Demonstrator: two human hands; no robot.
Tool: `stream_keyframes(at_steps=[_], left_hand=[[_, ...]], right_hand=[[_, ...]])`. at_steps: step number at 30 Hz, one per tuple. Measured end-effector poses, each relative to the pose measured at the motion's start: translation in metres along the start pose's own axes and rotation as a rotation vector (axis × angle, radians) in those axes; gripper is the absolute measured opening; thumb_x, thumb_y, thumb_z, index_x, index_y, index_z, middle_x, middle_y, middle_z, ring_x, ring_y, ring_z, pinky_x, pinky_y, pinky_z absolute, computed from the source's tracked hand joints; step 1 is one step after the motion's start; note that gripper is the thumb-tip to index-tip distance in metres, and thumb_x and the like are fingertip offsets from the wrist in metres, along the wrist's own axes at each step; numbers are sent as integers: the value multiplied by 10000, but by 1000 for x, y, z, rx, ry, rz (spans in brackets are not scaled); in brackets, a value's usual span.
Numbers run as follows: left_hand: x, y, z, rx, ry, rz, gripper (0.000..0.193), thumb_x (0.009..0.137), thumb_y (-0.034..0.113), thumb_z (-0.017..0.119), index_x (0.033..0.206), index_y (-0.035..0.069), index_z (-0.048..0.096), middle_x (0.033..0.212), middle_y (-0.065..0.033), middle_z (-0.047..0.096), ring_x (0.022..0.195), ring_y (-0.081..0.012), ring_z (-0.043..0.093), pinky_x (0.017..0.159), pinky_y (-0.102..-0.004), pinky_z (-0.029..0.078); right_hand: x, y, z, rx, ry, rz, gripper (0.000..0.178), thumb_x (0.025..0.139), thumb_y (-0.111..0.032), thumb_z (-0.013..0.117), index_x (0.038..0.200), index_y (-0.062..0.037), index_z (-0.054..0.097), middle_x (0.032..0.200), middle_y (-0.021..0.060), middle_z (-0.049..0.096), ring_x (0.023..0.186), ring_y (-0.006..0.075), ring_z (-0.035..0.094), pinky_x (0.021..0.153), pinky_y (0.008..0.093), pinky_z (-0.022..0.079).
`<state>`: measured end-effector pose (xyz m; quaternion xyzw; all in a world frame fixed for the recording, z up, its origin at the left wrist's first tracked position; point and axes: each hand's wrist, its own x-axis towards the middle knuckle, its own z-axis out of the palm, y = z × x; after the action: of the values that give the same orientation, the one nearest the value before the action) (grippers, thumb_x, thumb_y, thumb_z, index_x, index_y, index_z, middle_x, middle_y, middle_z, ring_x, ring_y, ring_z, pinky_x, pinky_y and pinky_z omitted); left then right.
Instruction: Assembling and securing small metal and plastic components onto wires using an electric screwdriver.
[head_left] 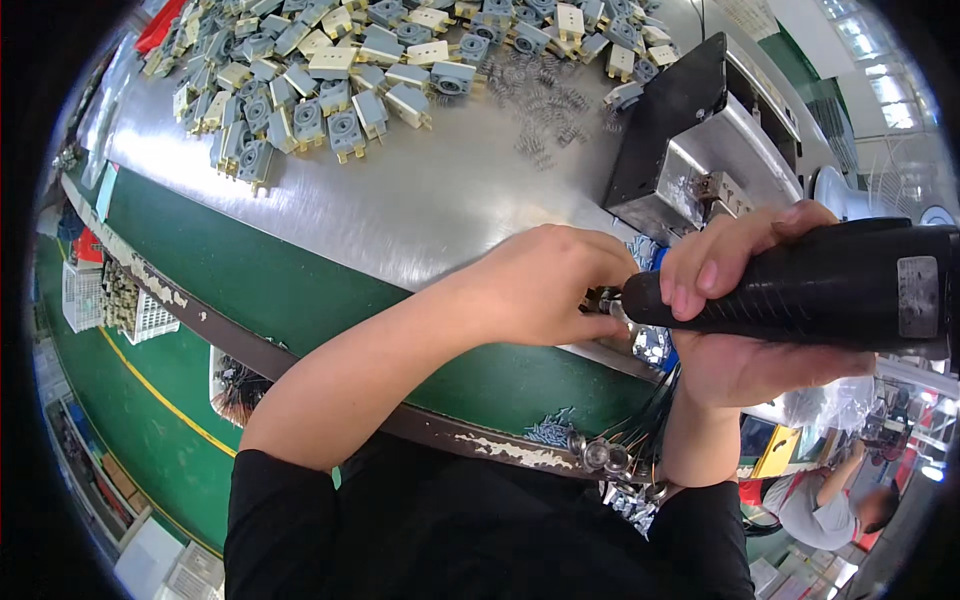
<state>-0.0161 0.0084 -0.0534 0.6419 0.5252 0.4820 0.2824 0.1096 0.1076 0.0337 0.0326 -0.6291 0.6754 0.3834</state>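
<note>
Now | right fingers [700, 280] clenched round black driver [800, 285] | left fingers [590, 325] pinching small part [608, 298] at its tip

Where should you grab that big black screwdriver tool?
Around the thick black barrel of the power screwdriver, coming from its side. It lies level with its tip pointing at the left hand, and the right hand wraps the round body just that way.

Switch housings [330, 75] piled far-left on worktop [420, 200]; loose springs [545, 105] to their right. Fixture box [680, 130] far-right. Hands meet at near edge: left hand [545, 285] left of electric screwdriver [800, 285], held by right hand [745, 330]. Screws [550, 430] on ledge below.
</note>
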Motion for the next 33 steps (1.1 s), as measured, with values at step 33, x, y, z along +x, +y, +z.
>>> stream_keyframes(at_steps=[33], left_hand=[[-7,19,11,134,95,313,341,698,136,916,990,54,761,945,-95,730,924,-305,714,872,-427,567]], right_hand=[[-9,-49,-54,-586,155,108,735,1076,-511,490,1546,36,344,1181,137,652,1027,216,626,913,368,501]])
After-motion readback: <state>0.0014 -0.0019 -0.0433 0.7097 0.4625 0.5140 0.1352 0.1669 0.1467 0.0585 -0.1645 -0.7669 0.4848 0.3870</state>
